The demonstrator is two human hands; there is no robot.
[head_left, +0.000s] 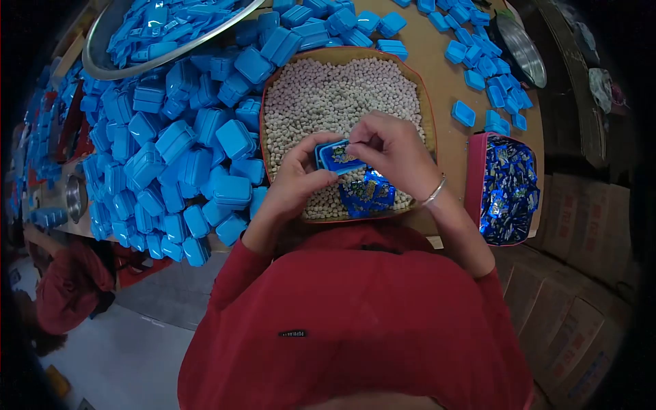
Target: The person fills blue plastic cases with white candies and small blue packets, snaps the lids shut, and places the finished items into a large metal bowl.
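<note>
small box in your hands point(337, 156): bright blue, with a printed blue-and-white sachet showing inside
your sleeves point(355, 321): plain red
your wrist bangle point(434, 192): silver
pellets in the tray point(342, 96): pale beige, speckled look all over
tray rim point(265, 102): red edge over brown
sachets on the pellets point(367, 195): glossy blue with white and yellow print
heap of closed boxes point(178, 150): the same solid blue
bin of sachets point(475, 179): pink wall, blue foil contents
tabletop point(444, 89): tan

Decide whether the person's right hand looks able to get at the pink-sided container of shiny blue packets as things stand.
Probably yes. The right hand is pinching the small open blue plastic box, so it is busy, but the pink-sided container sits open-topped just beside that forearm with nothing between.
</note>
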